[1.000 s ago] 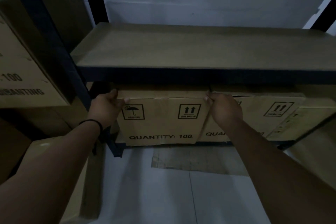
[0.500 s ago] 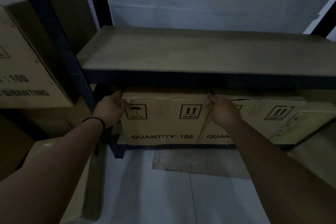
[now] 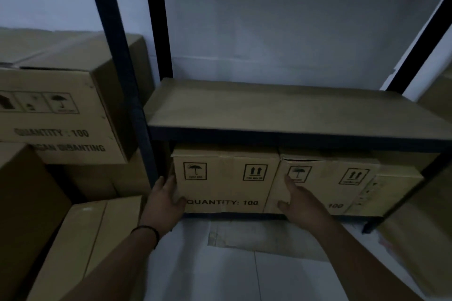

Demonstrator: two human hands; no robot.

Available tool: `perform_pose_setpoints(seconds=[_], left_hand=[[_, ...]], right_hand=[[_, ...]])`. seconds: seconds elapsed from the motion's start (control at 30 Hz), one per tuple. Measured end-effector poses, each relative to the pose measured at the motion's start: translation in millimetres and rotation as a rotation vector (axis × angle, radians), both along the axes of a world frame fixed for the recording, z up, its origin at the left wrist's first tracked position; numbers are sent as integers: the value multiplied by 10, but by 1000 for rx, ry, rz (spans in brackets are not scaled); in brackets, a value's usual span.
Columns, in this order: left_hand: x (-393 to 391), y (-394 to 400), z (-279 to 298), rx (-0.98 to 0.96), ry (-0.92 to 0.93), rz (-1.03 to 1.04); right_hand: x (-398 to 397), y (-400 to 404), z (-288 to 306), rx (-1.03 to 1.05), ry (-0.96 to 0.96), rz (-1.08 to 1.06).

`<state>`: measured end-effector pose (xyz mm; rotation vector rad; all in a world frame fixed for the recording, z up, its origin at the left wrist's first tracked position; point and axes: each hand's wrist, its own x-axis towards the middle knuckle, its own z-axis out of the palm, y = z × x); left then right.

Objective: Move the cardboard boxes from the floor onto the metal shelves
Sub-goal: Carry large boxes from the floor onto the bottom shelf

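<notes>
A dark metal rack (image 3: 146, 115) stands against the pale wall (image 3: 281, 19), its middle shelf (image 3: 281, 110) bare on top. Under that shelf, on the bottom level, two cardboard boxes sit side by side and touching: the left box (image 3: 225, 178), printed with an umbrella mark, two arrows and "QUANTITY: 100", and the right box (image 3: 342, 183) with the same marks. To the left of the rack more boxes are piled up; the biggest of them, a stacked box (image 3: 61, 115), shows the same print, and another lies tilted on the floor box pile (image 3: 80, 239) below it. A flat sheet of cardboard (image 3: 256, 237) lies on the light floor (image 3: 220, 276) in front of the rack.

The left hand (image 3: 166, 199), with a dark band (image 3: 146, 231) on its wrist, lies against the left box's lower left corner, fingers straight along the side and thumb on the front. The right hand (image 3: 299, 199) is spread loosely, fingers straight, in front of the seam between the two boxes; I cannot tell whether it touches them.
</notes>
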<state>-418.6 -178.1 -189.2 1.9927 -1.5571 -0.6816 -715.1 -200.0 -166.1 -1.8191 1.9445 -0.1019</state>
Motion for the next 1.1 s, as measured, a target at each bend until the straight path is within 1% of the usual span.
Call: perform_pose_setpoints(seconds=[0.1, 0.2, 0.3, 0.43, 0.5, 0.53, 0.6, 0.7, 0.8, 0.97, 1.1], left_hand=[[19, 270, 124, -5, 2, -27], [52, 634, 237, -51, -8, -67], [53, 1084, 350, -62, -26, -51], [63, 1915, 604, -95, -56, -81], [99, 2314, 738, -76, -123, -101], [150, 2490, 762, -65, -129, -78], [279, 2769, 780, -80, -66, -57], [560, 3132, 736, -85, -19, -17], [871, 3484, 737, -100, -58, 40], [1224, 3927, 653, -44, -38, 119], [1412, 4156, 548, -13, -49, 182]], right_hand=[[26, 316, 98, -15, 11, -9], [59, 728, 204, -33, -4, -4], [115, 1164, 307, -78, -31, 25], [259, 1835, 446, -155, -78, 68], [353, 2115, 500, -178, -107, 92], [401, 2249, 516, -191, -128, 108], [502, 2489, 556, -222, -160, 137], [688, 2789, 606, -237, -162, 155], [906, 3047, 660, -248, -164, 184], [1215, 3267, 561, -287, -181, 260], [1435, 3339, 439, -232, -183, 298]])
